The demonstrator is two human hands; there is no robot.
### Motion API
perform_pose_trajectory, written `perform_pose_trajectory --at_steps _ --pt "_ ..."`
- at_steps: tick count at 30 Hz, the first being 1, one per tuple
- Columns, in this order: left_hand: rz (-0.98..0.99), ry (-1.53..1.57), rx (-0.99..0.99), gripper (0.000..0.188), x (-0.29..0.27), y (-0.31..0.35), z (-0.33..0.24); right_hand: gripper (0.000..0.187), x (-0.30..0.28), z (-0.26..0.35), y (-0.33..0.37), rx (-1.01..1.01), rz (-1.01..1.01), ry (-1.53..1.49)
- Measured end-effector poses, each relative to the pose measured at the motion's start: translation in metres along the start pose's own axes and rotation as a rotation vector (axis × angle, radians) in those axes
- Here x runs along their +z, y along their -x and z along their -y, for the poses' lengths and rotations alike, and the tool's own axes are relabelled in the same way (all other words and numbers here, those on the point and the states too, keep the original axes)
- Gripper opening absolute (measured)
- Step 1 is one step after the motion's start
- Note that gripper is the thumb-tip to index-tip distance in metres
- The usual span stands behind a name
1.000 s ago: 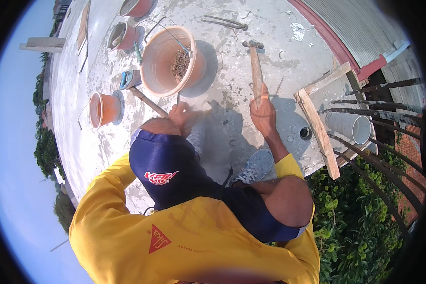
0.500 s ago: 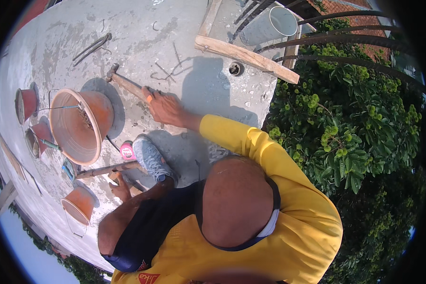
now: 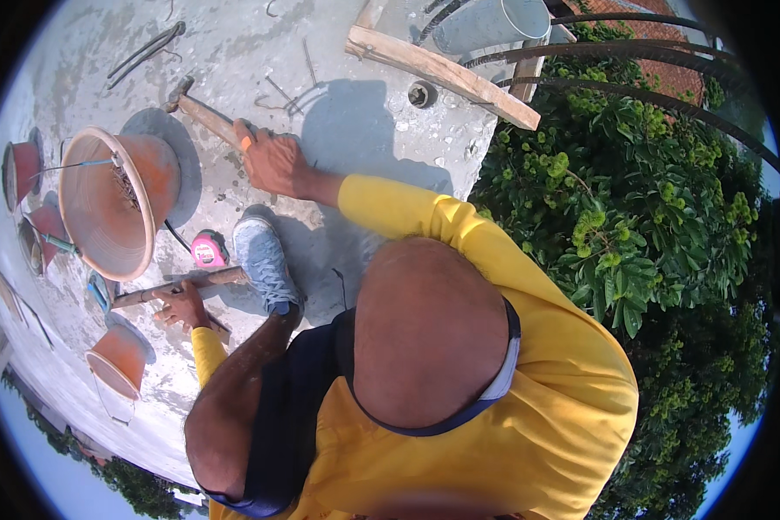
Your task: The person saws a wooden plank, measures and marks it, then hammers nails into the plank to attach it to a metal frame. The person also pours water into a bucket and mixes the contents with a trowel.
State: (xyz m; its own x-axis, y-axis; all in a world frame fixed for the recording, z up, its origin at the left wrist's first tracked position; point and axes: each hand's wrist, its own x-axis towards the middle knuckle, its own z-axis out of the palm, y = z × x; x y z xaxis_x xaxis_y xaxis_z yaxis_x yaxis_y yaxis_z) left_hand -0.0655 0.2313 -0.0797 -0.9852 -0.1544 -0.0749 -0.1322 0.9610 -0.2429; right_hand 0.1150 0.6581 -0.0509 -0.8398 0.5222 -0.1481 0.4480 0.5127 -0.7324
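Observation:
My right hand is closed round the wooden handle of a hammer, its head lying away to the left on the concrete. An orange band circles one finger. At lower left, my left hand rests over a long wooden stick, fingers apart, and I cannot make out a firm grip. Touching the stick's far left end is a blue-handled thing, too small to name. A pink tape measure sits between the stick and a large orange bucket, beside my grey shoe.
Smaller buckets stand left, one orange, one reddish. Bent steel rods and wire pieces lie on the concrete. Ahead right are a timber board, a grey bucket and curved rebar. Beyond the slab edge grow leafy trees.
My left hand has left a small wooden block and moved up onto the long stick. My right hand stays on the hammer. The whole view has shifted slightly.

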Motion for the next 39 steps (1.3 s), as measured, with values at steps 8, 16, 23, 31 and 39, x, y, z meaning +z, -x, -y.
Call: perform_pose_trajectory --at_steps 8,16,23,31,39 --pt "-0.173 0.046 0.008 0.108 0.027 0.107 -0.059 0.073 0.01 -0.004 0.001 -0.01 -0.042 0.009" --pt "-0.148 0.102 -0.081 0.083 0.038 0.053 0.005 0.076 0.006 -0.008 -0.004 -0.007 -0.068 -0.043" --pt "-0.063 0.688 0.141 0.06 -0.038 -0.05 0.1 0.081 -0.007 -0.008 0.002 0.055 0.083 -0.066" --pt "0.402 1.468 0.126 0.068 -0.18 -0.027 -0.063 0.08 0.012 0.005 0.008 -0.043 -0.048 -0.07" --pt "0.427 1.875 -0.236 0.044 -0.163 -0.034 -0.12 0.077 0.011 0.005 -0.014 -0.157 -0.022 0.074"
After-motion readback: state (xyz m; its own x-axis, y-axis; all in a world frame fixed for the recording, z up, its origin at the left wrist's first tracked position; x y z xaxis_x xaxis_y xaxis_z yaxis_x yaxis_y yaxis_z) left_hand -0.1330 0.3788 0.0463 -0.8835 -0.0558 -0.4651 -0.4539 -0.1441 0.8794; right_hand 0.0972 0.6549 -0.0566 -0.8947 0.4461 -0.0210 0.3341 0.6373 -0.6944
